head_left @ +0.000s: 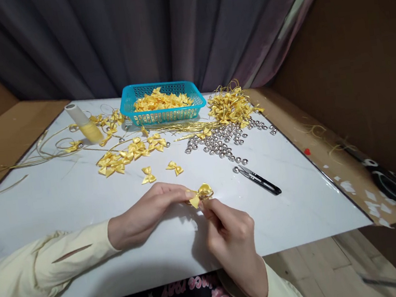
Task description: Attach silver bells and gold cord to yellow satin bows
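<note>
Between my two hands, above the white table surface [294,213], is a yellow satin bow [204,190]. My left hand [154,203] pinches its left side between thumb and fingers. From below, my right hand [230,229] is closed with its fingertips at the bow's lower edge; any cord or small part there is mostly hidden. Two loose yellow bows [175,167] lie just beyond my hands. Black thread snips [260,179] rest to the right, their tips by a silver bead [236,169].
Behind stands a blue basket [163,116] of bows. A bow pile [131,152] lies left, near a spool of yellow thread [83,123]. Silver beads [219,142], gold cords [191,127] and a corded bow bundle [231,105] sit right. Scissors [392,181] lie at the far right edge.
</note>
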`<state>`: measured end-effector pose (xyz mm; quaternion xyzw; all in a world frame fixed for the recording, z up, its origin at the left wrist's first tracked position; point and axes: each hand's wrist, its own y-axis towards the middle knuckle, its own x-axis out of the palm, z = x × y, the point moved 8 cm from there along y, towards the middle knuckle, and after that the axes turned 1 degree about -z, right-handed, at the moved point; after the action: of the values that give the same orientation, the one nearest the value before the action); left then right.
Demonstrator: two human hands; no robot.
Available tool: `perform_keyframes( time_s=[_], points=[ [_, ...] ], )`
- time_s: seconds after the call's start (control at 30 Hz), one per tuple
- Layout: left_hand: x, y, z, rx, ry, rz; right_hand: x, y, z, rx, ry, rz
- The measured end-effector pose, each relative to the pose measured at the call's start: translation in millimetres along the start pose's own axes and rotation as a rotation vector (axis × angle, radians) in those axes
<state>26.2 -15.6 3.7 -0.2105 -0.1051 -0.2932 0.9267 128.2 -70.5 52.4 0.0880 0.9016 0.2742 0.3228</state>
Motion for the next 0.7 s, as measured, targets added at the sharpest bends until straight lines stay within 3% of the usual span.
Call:
perform_keyframes(
  time_s=[0.33,0.7],
  points=[
    [-1.3,-0.8,6.6,0.058,0.172,0.051,3.1,-4.8,8.0,0.089,-0.021,-0.214],
    [3.5,-2.1,9.8,0.117,0.277,-0.002,4.7,-4.3,4.0,0.066,0.053,-0.123]
  ],
)
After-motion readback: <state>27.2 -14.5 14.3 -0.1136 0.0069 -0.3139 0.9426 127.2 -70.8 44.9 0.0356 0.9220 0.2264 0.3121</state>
